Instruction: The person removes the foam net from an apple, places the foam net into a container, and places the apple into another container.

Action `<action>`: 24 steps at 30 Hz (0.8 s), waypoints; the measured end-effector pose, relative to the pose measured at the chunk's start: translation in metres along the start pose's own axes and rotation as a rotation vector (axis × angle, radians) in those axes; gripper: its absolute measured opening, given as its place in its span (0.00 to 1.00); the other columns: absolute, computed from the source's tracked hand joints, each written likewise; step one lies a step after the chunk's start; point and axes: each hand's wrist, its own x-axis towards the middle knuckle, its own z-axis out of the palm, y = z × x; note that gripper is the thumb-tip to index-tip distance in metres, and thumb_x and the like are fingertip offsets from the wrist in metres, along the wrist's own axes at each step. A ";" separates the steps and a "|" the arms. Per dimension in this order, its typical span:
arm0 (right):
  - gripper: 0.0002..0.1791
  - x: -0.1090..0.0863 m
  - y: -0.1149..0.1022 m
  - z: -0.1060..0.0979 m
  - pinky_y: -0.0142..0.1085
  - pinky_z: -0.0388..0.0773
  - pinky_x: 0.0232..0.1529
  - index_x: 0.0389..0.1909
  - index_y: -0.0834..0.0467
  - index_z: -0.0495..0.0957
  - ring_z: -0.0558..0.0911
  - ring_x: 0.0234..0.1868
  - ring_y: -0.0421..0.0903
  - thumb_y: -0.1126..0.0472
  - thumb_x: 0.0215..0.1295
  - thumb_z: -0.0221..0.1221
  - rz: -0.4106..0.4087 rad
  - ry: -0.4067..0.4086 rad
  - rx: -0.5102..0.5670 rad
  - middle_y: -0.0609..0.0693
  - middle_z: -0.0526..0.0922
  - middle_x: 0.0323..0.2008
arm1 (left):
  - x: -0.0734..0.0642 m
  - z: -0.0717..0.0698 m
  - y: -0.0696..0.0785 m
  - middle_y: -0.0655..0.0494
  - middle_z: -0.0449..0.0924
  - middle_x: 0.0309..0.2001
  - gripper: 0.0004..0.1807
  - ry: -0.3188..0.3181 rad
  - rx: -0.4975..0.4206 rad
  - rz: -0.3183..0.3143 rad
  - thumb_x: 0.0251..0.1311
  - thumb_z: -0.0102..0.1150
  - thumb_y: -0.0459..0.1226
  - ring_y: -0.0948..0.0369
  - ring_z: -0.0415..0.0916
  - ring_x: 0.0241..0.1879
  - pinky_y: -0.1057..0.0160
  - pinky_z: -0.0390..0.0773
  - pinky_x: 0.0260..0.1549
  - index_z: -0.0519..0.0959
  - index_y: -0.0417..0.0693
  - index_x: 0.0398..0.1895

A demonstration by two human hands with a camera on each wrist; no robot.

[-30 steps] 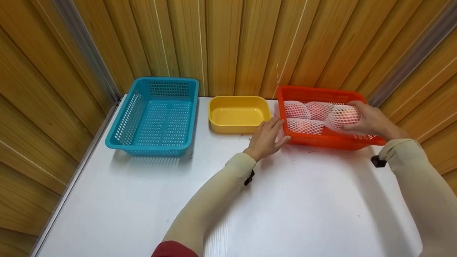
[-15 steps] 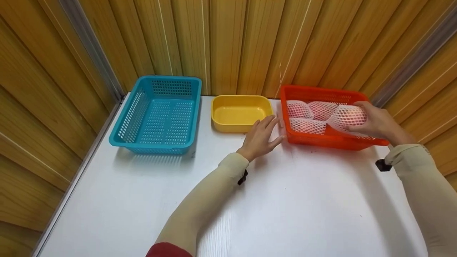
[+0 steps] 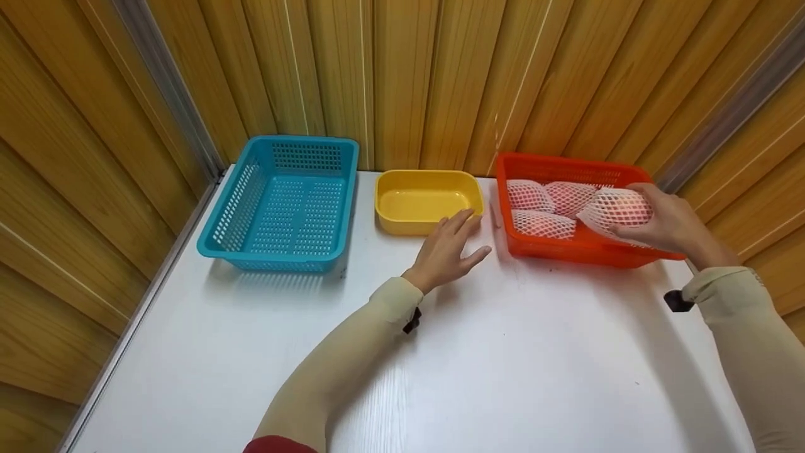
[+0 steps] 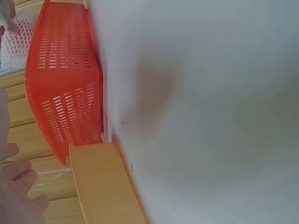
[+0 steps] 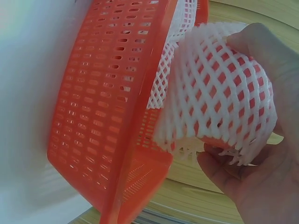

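Note:
In the head view my right hand (image 3: 676, 223) grips a pinkish-red round fruit in a white foam net (image 3: 622, 209) at the right end of the red basket (image 3: 585, 253). The right wrist view shows this netted fruit (image 5: 219, 88) raised at the basket's rim, thumb on one side and fingers on the other. Several more netted fruits (image 3: 544, 223) lie in the basket's left part. My left hand (image 3: 443, 251) hovers with spread fingers at the front right of the yellow bin (image 3: 409, 226), holding nothing. Its fingers (image 4: 21, 175) also show in the left wrist view.
A teal perforated basket (image 3: 277, 259) stands at the left of the white table (image 3: 503, 365), with nothing in it. The yellow bin sits between the two baskets. Wood-patterned panels (image 3: 402, 82) rise behind and at both sides.
My left hand has drawn back leftward from the red basket's corner to the yellow bin. The right hand keeps its grip on the netted fruit, which has shifted slightly right. The view has shifted a little.

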 end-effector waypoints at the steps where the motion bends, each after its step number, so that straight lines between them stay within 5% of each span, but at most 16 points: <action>1: 0.54 -0.001 0.000 0.001 0.72 0.70 0.56 0.78 0.59 0.54 0.68 0.58 0.70 0.40 0.60 0.71 -0.007 0.005 0.000 0.71 0.69 0.64 | -0.002 -0.001 -0.001 0.52 0.62 0.77 0.37 -0.002 -0.004 -0.003 0.72 0.53 0.59 0.56 0.59 0.76 0.51 0.52 0.77 0.67 0.50 0.76; 10: 0.51 -0.007 -0.007 0.008 0.67 0.73 0.53 0.76 0.57 0.58 0.70 0.55 0.67 0.42 0.58 0.73 -0.055 0.032 0.017 0.66 0.72 0.61 | -0.018 -0.012 -0.009 0.52 0.62 0.77 0.39 -0.003 -0.067 -0.035 0.68 0.58 0.60 0.55 0.60 0.75 0.55 0.57 0.75 0.67 0.51 0.76; 16: 0.51 -0.010 -0.019 0.015 0.72 0.69 0.55 0.76 0.56 0.60 0.69 0.58 0.68 0.45 0.57 0.74 -0.106 0.053 0.026 0.65 0.70 0.64 | -0.032 -0.017 -0.012 0.49 0.63 0.77 0.39 0.031 -0.094 -0.008 0.68 0.58 0.60 0.54 0.62 0.75 0.52 0.61 0.73 0.67 0.51 0.75; 24: 0.47 -0.012 -0.033 0.030 0.67 0.66 0.57 0.73 0.58 0.65 0.70 0.58 0.66 0.50 0.55 0.76 -0.187 0.105 0.028 0.65 0.72 0.64 | -0.052 -0.027 -0.019 0.47 0.63 0.77 0.41 0.057 -0.076 -0.001 0.68 0.57 0.61 0.53 0.62 0.75 0.51 0.61 0.73 0.65 0.49 0.76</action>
